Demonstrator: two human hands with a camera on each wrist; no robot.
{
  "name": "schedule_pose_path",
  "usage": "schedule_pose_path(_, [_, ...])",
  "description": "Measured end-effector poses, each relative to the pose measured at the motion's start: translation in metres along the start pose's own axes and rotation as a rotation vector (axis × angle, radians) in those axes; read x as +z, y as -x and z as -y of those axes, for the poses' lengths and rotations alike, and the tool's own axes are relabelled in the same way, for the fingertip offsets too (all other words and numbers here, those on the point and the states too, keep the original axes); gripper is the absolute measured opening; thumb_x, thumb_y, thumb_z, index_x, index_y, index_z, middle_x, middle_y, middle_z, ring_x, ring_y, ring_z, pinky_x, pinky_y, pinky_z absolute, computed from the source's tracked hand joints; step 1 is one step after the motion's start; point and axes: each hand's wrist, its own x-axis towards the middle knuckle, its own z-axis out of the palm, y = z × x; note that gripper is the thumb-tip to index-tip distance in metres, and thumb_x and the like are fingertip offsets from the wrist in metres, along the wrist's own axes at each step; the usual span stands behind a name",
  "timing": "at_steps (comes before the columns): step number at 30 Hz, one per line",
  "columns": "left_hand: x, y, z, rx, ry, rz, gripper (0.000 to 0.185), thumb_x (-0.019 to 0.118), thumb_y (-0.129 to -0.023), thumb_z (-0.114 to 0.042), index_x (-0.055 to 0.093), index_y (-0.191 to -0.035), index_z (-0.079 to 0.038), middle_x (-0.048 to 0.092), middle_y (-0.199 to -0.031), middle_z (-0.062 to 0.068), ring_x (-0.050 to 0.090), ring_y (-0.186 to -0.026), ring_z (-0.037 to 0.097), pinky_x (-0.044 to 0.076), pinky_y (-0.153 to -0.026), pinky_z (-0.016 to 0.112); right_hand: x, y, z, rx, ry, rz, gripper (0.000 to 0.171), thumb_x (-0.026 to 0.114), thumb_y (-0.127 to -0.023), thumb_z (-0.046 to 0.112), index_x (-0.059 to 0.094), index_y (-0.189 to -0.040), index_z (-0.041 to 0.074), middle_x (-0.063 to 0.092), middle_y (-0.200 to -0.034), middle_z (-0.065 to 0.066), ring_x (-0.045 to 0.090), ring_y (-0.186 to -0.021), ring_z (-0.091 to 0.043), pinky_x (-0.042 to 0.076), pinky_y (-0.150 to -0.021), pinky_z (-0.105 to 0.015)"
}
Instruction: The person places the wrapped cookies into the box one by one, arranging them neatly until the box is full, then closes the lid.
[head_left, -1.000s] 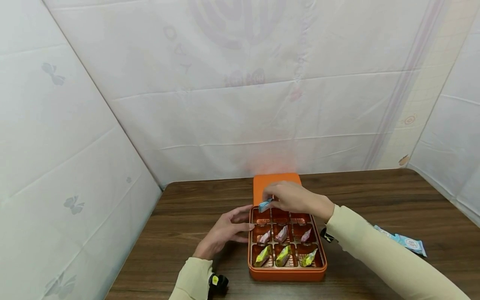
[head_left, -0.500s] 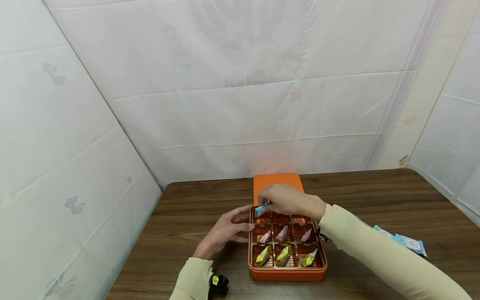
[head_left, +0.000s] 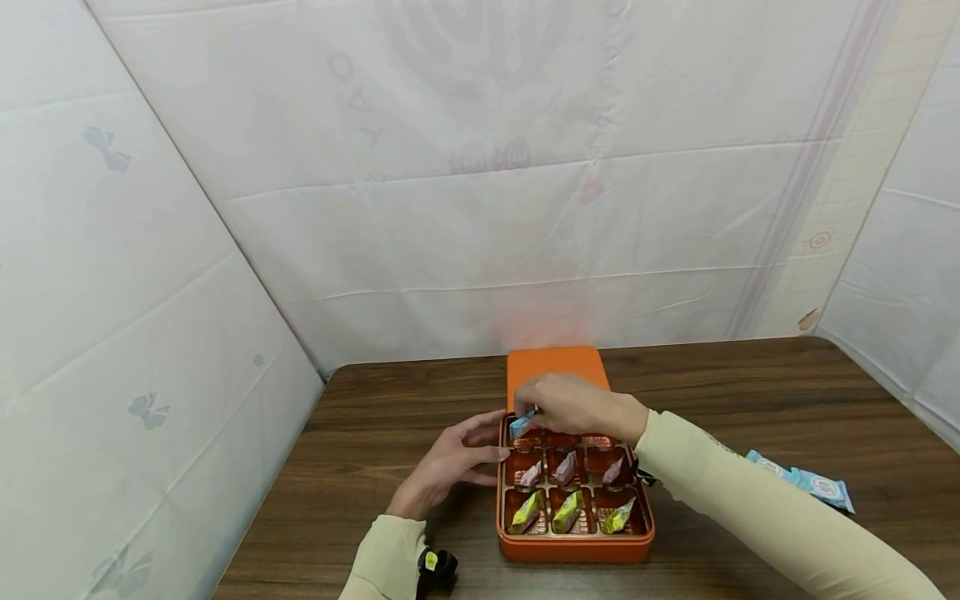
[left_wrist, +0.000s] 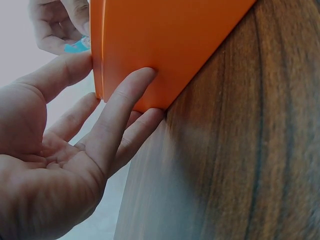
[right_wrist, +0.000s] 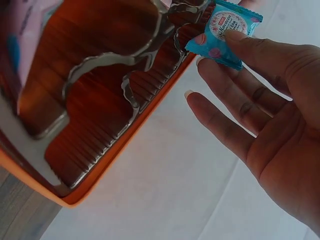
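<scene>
A dark wooden table (head_left: 750, 392) carries everything here, closed in by white sheeting (head_left: 480, 167). On it, directly under both hands, sits an orange compartment box (head_left: 573, 546), its lid (head_left: 555, 362) lying flat beyond the fingertips.

The left hand (head_left: 450, 467) rests against the box's left wall with straight fingers (left_wrist: 120, 107) pressed flat to the orange side and the thumb near the rim, gripping nothing; that bracing looks meant to keep the box from sliding.

The right hand (head_left: 577, 404) reaches over the far row, thumb and forefinger pinching a blue-wrapped candy (head_left: 521, 423) by one end while the other fingers (right_wrist: 225, 130) stay loosely spread. The candy (right_wrist: 223, 31) hangs just over the far-left compartment (head_left: 522, 437), at the rim, probably held by its edge so it can drop in cleanly.

Nearer the wrists, the middle row holds three pink-wrapped candies (head_left: 564, 468) and the near row three yellow-green ones (head_left: 567, 510). More blue packets (head_left: 806, 482) lie on the table beside the right sleeve (head_left: 750, 517), well apart from the fingers.
</scene>
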Motion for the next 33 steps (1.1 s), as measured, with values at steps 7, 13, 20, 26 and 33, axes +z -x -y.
schedule_pose_path(7, [-0.0005, 0.0002, 0.0004, 0.002, 0.008, 0.002, 0.063, 0.077, -0.100, -0.012, 0.052, -0.158, -0.012, 0.058, -0.147, 0.021, 0.070, -0.115, 0.034, 0.064, -0.083, 0.051, 0.0040, -0.0006, -0.0016, -0.013, -0.004, 0.010, 0.011, 0.081, -0.096, 0.011, 0.073, -0.102, 0.016, 0.073, -0.101, 0.003, 0.068, -0.088, -0.013, 0.058, -0.076, -0.032])
schedule_pose_path(13, [-0.0005, 0.0001, 0.0015, 0.005, 0.016, 0.003, 0.063, 0.077, -0.100, -0.011, 0.053, -0.158, -0.012, 0.059, -0.147, 0.021, 0.070, -0.115, 0.035, 0.064, -0.082, 0.051, 0.0057, 0.0004, -0.0020, -0.021, -0.007, 0.014, 0.012, 0.082, -0.095, 0.010, 0.073, -0.099, 0.016, 0.073, -0.099, 0.004, 0.068, -0.087, -0.012, 0.058, -0.076, -0.031])
schedule_pose_path(20, [-0.0003, -0.0010, 0.0030, 0.013, 0.010, 0.008, 0.065, 0.078, -0.099, -0.011, 0.052, -0.159, -0.011, 0.059, -0.148, 0.021, 0.070, -0.115, 0.035, 0.064, -0.082, 0.052, 0.0072, 0.0009, -0.0023, -0.021, 0.004, 0.013, 0.012, 0.084, -0.093, 0.014, 0.073, -0.097, 0.017, 0.074, -0.098, 0.004, 0.068, -0.087, -0.012, 0.058, -0.076, -0.030])
schedule_pose_path(26, [0.0002, -0.0011, 0.0026, 0.011, 0.014, 0.007, 0.065, 0.078, -0.099, -0.011, 0.052, -0.159, -0.011, 0.059, -0.148, 0.022, 0.070, -0.115, 0.035, 0.064, -0.082, 0.051, 0.0069, 0.0025, -0.0040, -0.017, -0.024, 0.012, 0.011, 0.083, -0.095, 0.010, 0.075, -0.102, 0.013, 0.075, -0.100, 0.001, 0.069, -0.088, -0.014, 0.058, -0.075, -0.031])
schedule_pose_path(33, [0.0000, -0.0009, 0.0018, 0.013, 0.012, 0.005, 0.064, 0.078, -0.099, -0.010, 0.052, -0.158, -0.011, 0.058, -0.148, 0.022, 0.070, -0.116, 0.034, 0.064, -0.082, 0.051, 0.0073, 0.0051, -0.0065, 0.036, -0.090, 0.017, 0.015, 0.079, -0.100, 0.021, 0.077, -0.112, 0.012, 0.074, -0.107, 0.000, 0.068, -0.089, -0.014, 0.057, -0.076, -0.033])
